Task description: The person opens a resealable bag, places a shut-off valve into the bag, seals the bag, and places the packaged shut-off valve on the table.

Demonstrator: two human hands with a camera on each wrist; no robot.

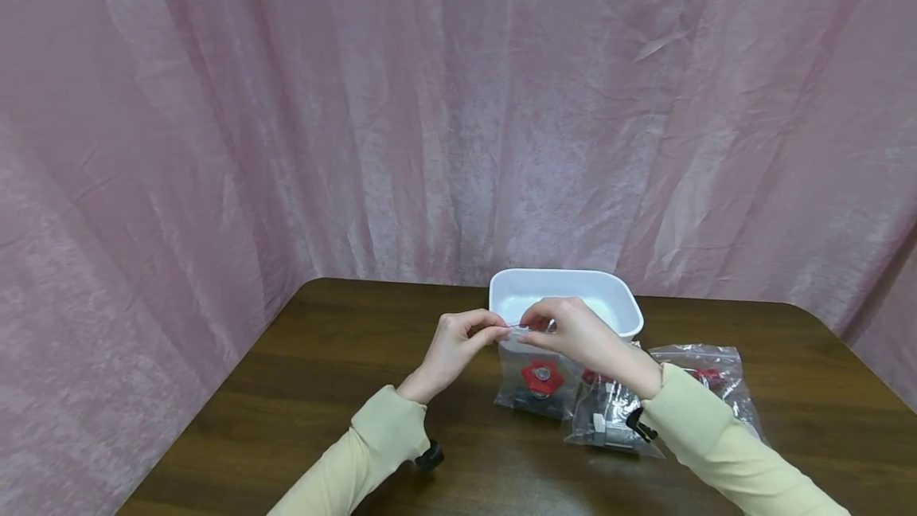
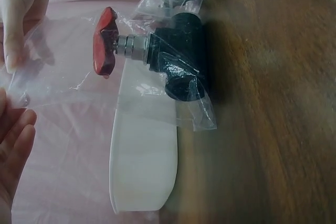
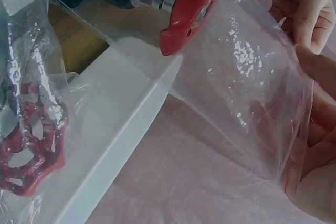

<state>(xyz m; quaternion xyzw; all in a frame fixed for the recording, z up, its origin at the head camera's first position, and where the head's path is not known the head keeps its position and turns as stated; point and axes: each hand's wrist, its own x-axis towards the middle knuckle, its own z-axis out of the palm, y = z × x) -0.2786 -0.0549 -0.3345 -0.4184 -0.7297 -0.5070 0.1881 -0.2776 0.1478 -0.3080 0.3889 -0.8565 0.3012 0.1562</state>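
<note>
Between my two hands a clear zip bag [image 1: 510,373] stands with its top edge up. Inside it is a valve with a red handwheel [image 1: 542,377], a silver stem and a dark body [image 2: 184,61]. My left hand [image 1: 451,346] pinches the bag's top edge at the left with thumb and fingertips. At the right end of that edge my right hand [image 1: 576,334] pinches the plastic. In the right wrist view the bag's upper part [image 3: 247,72] is stretched flat between the hands, and the valve sits low in it.
Behind the hands stands a white plastic tub [image 1: 566,281]. Right of the held bag lies another bag with a metal valve [image 1: 612,430], partly under my right forearm. Farther right is a bag with a red part [image 1: 705,377]. A pink curtain [image 1: 458,118] hangs behind the wooden table [image 1: 344,341].
</note>
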